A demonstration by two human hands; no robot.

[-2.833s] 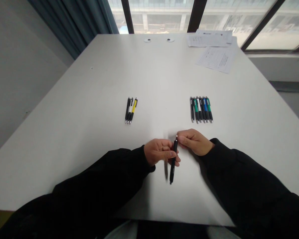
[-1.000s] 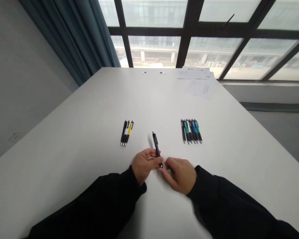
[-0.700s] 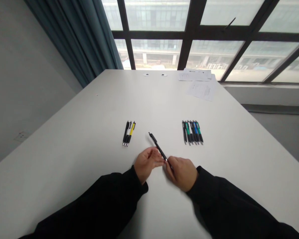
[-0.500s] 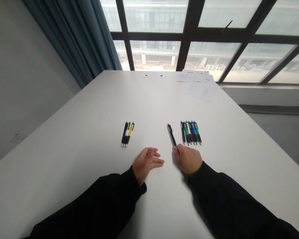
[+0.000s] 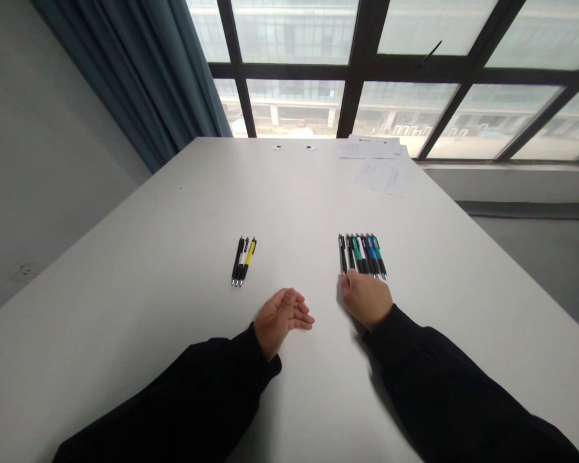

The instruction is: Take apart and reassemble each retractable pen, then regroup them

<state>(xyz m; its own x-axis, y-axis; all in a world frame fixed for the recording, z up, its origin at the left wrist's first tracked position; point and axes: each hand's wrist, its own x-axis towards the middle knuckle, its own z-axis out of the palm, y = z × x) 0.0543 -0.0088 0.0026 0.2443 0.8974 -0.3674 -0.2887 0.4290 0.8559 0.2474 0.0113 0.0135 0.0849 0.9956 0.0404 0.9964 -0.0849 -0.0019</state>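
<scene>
My right hand (image 5: 367,298) is closed on the lower end of a black pen (image 5: 342,254), which lies at the left side of a row of several pens (image 5: 365,253) in black, green, white and blue. My knuckles cover the bottom tips of some of that row. On the left, a black pen (image 5: 237,260), a white pen (image 5: 242,260) and a yellow pen (image 5: 249,260) lie side by side. My left hand (image 5: 284,316) rests near them on the table, palm turned inward, fingers extended and holding nothing.
The pens lie on a white table (image 5: 197,218). Loose printed papers (image 5: 371,149) are at its far right corner, and two cable holes sit by the far edge. Beyond are a blue curtain (image 5: 139,77) and a dark-framed window (image 5: 357,71).
My right hand has brought the black pen rightward and straightened it from a slant, so it now lines up beside the right row. My left hand has barely moved.
</scene>
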